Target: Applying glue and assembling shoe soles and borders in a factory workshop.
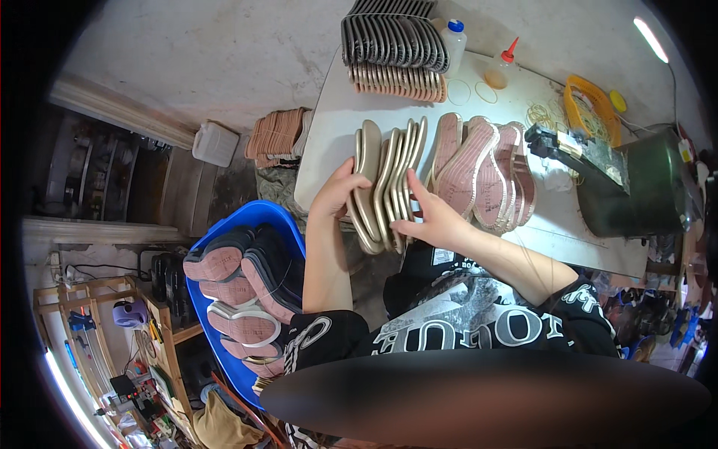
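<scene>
Several beige shoe soles with shiny gold edges [393, 176] stand on edge in a loose row at the near side of the white table. My left hand [338, 190] grips the left end of the row, its thumb over a sole's face. On the right end, my right hand [434, 215] presses with thumb and fingers apart around the gold edges. A gap shows between the leftmost soles and the others. Right beside my right hand lies a fanned pile of pink ribbed soles with pale rims [486, 168].
Black and beige soles [395, 45] are stacked at the table's back. Near them are a blue-capped bottle [454, 45], a red-tipped bottle [499, 73] and a yellow basket [591, 112]. A dark green machine [636, 187] stands right. Left is a blue tub [224, 359] of soles.
</scene>
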Available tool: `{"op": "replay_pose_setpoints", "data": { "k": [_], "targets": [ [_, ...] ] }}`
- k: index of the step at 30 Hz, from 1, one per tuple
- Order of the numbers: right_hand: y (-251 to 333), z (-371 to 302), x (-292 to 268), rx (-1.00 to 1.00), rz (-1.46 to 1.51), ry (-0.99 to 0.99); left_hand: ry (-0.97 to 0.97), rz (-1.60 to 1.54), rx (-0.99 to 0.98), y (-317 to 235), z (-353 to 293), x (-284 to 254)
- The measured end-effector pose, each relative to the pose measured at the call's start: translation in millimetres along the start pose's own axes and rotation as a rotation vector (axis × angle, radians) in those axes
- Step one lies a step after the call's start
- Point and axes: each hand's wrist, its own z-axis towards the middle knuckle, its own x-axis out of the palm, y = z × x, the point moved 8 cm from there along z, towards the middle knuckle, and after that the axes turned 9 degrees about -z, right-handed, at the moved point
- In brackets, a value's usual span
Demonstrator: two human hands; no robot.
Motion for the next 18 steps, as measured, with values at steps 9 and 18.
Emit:
{"op": "replay_pose_setpoints", "data": {
  "k": [9,18],
  "targets": [
    [-18.2,-9.3,-5.8,0.131,-0.017,-0.059,0.324,-0.443,-0.068,18.5,9.8,8.6],
    [-34.3,-0.8,-5.5,0.116,-0.006,-0.235,-0.285,0.833,0.127,-3.8,24.2,-26.2]
  ]
}}
